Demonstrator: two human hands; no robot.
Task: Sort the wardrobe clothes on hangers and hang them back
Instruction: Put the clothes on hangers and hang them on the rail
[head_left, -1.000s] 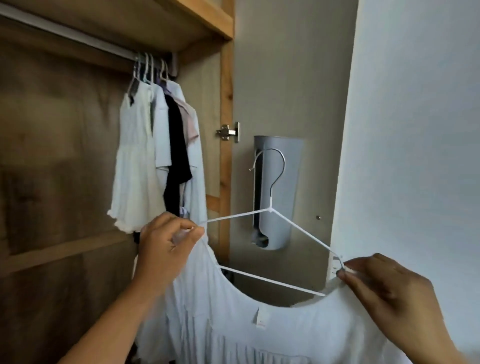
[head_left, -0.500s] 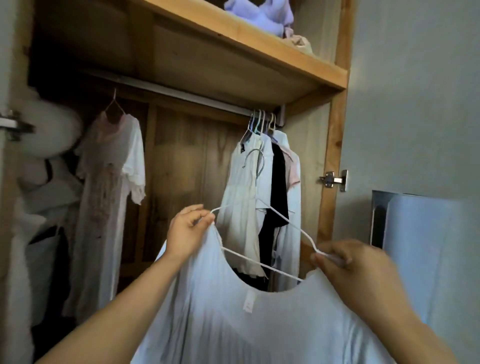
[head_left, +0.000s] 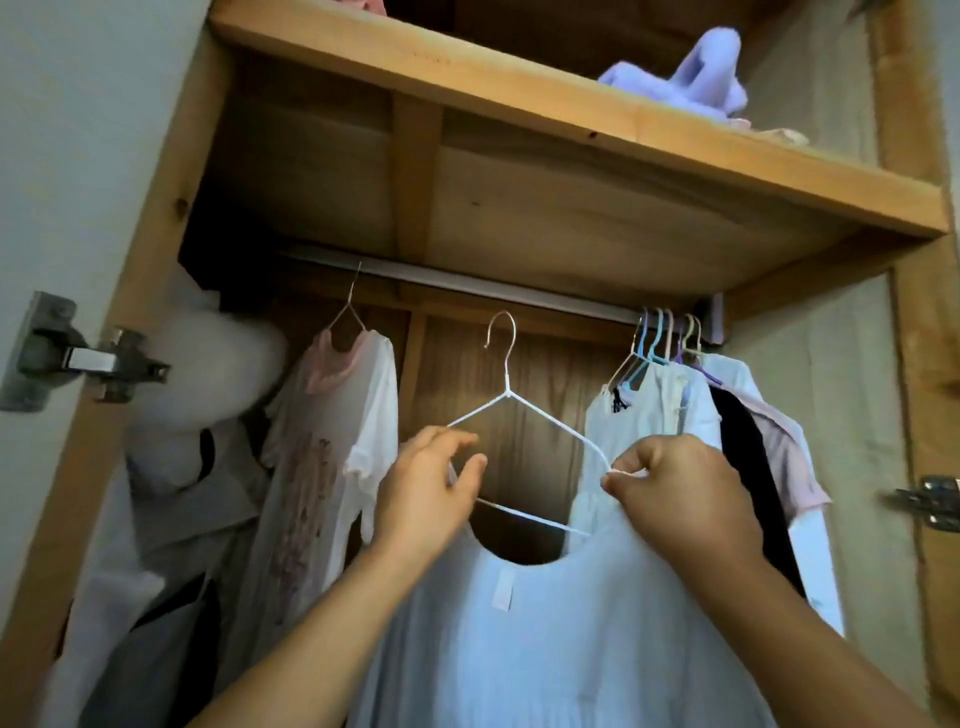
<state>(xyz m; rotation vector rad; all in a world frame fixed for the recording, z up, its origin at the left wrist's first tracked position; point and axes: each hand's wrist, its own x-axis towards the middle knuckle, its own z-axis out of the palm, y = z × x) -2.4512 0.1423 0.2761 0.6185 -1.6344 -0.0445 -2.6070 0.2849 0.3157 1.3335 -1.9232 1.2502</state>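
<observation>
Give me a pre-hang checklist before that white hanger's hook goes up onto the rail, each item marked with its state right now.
1. Dress seated on hanger: the pale dress hangs from both ends of the white wire hanger - ok.
2. Grip: left hand holds the left shoulder end, right hand pinches the right end - ok.
3. Hook on rail: the hook sits below the rail, not over it - not ok.
4. Free rail space: bare stretch between the pink-collared garment and the bunched clothes at right - ok.
5. Hook facing the right way: opens toward the left; whether that suits the rail - cannot tell.
</observation>
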